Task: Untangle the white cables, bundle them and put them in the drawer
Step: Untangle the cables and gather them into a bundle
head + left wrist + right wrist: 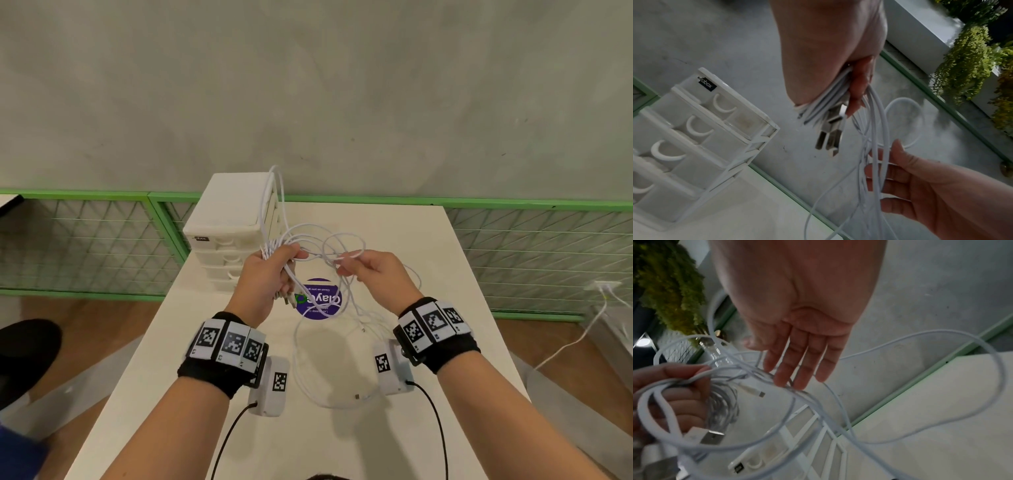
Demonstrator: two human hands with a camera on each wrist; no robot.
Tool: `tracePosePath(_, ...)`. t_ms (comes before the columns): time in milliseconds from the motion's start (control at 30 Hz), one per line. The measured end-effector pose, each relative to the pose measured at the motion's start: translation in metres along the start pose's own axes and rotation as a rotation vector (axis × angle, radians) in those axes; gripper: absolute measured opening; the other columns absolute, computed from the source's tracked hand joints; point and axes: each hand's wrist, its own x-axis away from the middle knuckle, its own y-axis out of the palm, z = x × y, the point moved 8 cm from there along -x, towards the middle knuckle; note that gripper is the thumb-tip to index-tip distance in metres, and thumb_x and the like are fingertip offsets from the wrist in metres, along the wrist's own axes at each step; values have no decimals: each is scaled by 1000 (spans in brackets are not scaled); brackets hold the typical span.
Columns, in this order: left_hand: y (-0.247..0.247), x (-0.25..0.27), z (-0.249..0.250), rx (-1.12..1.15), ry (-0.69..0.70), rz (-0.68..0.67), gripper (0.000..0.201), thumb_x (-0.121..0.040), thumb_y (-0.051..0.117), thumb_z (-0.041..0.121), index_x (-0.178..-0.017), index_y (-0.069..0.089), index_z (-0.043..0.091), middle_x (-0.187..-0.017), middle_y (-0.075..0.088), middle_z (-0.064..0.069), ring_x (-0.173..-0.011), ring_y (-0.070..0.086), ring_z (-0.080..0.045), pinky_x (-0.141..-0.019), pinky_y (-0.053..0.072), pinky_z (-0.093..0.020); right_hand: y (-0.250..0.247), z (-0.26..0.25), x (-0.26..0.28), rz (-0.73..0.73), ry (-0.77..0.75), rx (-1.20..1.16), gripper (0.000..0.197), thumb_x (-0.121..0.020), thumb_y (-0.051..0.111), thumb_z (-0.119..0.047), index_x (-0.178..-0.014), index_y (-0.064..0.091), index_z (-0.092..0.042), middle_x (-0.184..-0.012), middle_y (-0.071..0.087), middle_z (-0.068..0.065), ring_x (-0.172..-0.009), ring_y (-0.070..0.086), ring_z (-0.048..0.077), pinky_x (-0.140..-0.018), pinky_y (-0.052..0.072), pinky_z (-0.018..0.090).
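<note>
The left hand (pixel 274 270) is raised above the white rectangular table (pixel 445 274), its fingers curled tight round a gathered hank of thin white cables (pixel 329 240). The metal USB plugs (pixel 830 134) hang together below the fist. Probably the ends are held level so that the loops can be laid against one fixed point. One long loop stands up from the fist in front of the white plastic 4-drawer cabinet (pixel 226 212).

The right hand (pixel 370 270) is beside it, just apart, with fingers straight and relaxed in the wrist view, hooked under several slack strands rather than gripping them. That suits combing: the strands can slide across the fingers (pixel 797 369) while a crossing is found. A small connector (pixel 756 391) dangles in the snarl between the 2 hands.

The rest of the cable trails down over the round purple sticker (pixel 318 301) and lies in a wide loop on the table near the person. I judge the untangling unfinished and the bundling only begun.

The cabinet sits at the table's far left corner, all its drawers closed, so a hand must be freed before stowing. There is bare tabletop to the right, and the right edge is well apart from the hands. The trailing loop lies near the front edge and could slip off if pulled carelessly.
</note>
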Motion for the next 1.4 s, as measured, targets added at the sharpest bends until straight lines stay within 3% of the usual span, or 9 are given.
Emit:
tracePosePath(300, 9, 0, 0, 34, -48, -29, 28, -93, 53, 17, -72, 64, 3, -33, 31, 2, -30, 30, -13, -45, 31, -27, 8, 10, -3, 2, 8, 229, 13, -78, 73, -20, -91, 72, -19, -81, 61, -7, -73, 55, 2, -63, 39, 8)
tracePosePath(400, 6, 0, 0, 24, -55, -35, 29, -94, 53, 16, -70, 64, 5, -33, 31, 2, -30, 29, -12, -43, 29, -26, 0, 16, -7, 96, -4, 160, 9, -78, 73, -23, -85, 70, -26, -96, 61, -5, -88, 55, 1, -76, 39, 14)
tracePosePath(467, 5, 1, -1, 41, -58, -41, 30, -93, 53, 15, -68, 65, 6, -33, 29, 1, -30, 28, -12, -40, 30, -24, 9, 20, -8, -21, 29, 114, 9, -84, 67, -22, -84, 63, -30, -98, 64, -3, -94, 58, 6, -84, 42, 23)
tracePosePath(567, 2, 1, -3, 8, -55, -26, 25, -92, 56, 17, -72, 67, 7, -34, 30, 2, -30, 29, -13, -44, 28, -27, 21, 16, -2, -122, 33, 5, 10, -92, 56, -13, -86, 54, -21, -82, 67, -4, -82, 64, 8, -77, 48, 23)
tracePosePath(667, -9, -2, -4, -92, -65, 62, 25, -85, 67, 28, -76, 65, 4, -35, 33, 2, -31, 32, -13, -47, 27, -28, 11, 6, 0, -5, -27, -35, 13, -92, 56, -12, -87, 52, -23, -77, 69, -4, -71, 63, -2, -65, 43, 11)
tracePosePath(833, -13, -4, -5, -130, -47, 167, 36, -77, 77, 30, -62, 49, 12, -38, 37, -2, -33, 33, -14, -34, 28, -16, 8, -13, -1, 31, -103, -112, 30, -87, 62, -10, -108, 56, -30, -75, 70, -7, -73, 61, 14, -77, 48, 20)
tracePosePath(1000, -10, -5, -2, -120, -29, 189, 35, -78, 76, 28, -68, 49, 8, -44, 39, -5, -31, 35, -12, -35, 31, -18, 7, -19, 1, 35, -52, -164, 21, -83, 64, 0, -88, 62, -21, -85, 63, -4, -62, 57, 18, -54, 43, 13)
tracePosePath(1200, -5, -5, 3, -35, 9, 192, 10, -81, 71, 12, -77, 63, 8, -40, 39, 1, -34, 35, -15, -35, 29, -19, 20, -10, 8, -40, 4, -124, 24, -82, 66, -1, -86, 64, -24, -80, 61, 5, -53, 57, 12, -51, 44, 16)
tracePosePath(1400, -5, -7, 6, -166, 12, 146, 26, -82, 71, 9, -62, 54, 11, -42, 40, -5, -30, 36, -14, -33, 32, -19, 7, -12, 8, 94, -15, -123, 18, -86, 58, 0, -92, 66, -15, -85, 69, 4, -47, 57, 9, -47, 43, 17)
